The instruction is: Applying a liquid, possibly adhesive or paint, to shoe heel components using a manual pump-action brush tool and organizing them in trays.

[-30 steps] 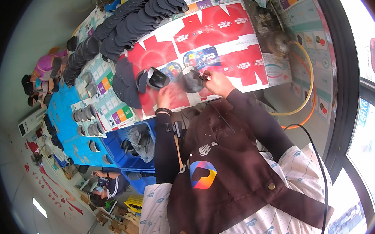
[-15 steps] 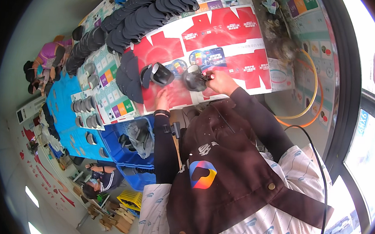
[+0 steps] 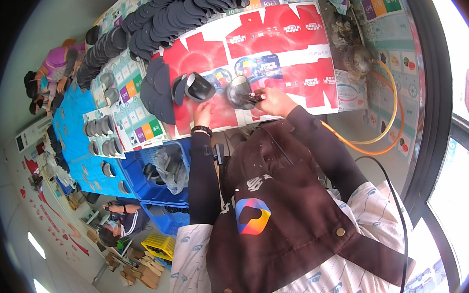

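My right hand (image 3: 276, 102) is closed on a short dark handle (image 3: 256, 95) at the side of a black-smeared pot (image 3: 239, 93) with a pale inside. Whether that handle belongs to the pot or to a tool in it, I cannot tell. Just left of the pot lies a black curved piece (image 3: 200, 87) with a grey-white inner face. Close below its near edge is my left hand (image 3: 202, 114), fingers extended and apparently holding nothing. A thinner dark curved piece (image 3: 179, 89) stands beside it. Further left, flat dark curved pieces (image 3: 158, 91) overlap in a stack.
Red and white printed card (image 3: 305, 35) covers the tabletop. Long rows of dark curved pieces (image 3: 169, 20) fill its far left. Blue crates (image 3: 144, 168) stand at my left. Yellow and orange hoses (image 3: 395, 110) loop at right. Other people sit at the left.
My left hand has moved up closer to the black curved piece, its fingers less spread. The pot's pale mouth faces me more, with my right hand still beside it. The view has shifted slightly.
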A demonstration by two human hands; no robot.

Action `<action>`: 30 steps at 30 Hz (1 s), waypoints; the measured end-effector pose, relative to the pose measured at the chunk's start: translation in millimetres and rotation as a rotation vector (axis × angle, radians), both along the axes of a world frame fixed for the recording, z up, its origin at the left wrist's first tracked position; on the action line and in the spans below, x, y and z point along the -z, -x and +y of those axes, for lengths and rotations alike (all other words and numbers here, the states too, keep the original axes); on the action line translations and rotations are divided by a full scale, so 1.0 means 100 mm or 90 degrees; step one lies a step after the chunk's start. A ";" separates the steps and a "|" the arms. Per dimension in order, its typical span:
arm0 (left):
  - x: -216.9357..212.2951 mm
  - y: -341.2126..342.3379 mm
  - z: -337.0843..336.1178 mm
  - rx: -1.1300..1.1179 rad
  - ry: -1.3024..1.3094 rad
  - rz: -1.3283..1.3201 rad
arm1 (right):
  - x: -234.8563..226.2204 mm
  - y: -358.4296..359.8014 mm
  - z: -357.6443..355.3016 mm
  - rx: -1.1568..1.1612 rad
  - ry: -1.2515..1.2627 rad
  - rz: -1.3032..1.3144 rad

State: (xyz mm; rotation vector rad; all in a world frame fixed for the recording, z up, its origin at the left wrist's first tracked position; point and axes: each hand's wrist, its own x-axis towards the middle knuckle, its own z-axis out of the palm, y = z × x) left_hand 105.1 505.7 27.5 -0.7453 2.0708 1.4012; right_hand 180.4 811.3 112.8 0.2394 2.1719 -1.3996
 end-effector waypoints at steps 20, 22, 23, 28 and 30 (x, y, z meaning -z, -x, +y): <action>0.56 0.20 0.22 0.319 0.068 0.009 | -0.28 0.00 0.23 -0.064 -0.061 -0.003; 0.32 0.23 0.29 0.330 0.094 -0.049 | -0.42 -0.03 0.32 0.021 -0.015 -0.034; 0.23 0.21 0.23 0.285 0.057 -0.012 | -0.27 -0.05 0.31 0.052 0.039 -0.028; -0.32 0.24 0.40 0.444 0.174 0.192 | 0.03 -0.25 0.61 0.238 0.147 0.081; -0.63 0.25 0.14 0.319 0.118 0.279 | -0.29 -0.31 0.72 0.290 0.160 -0.025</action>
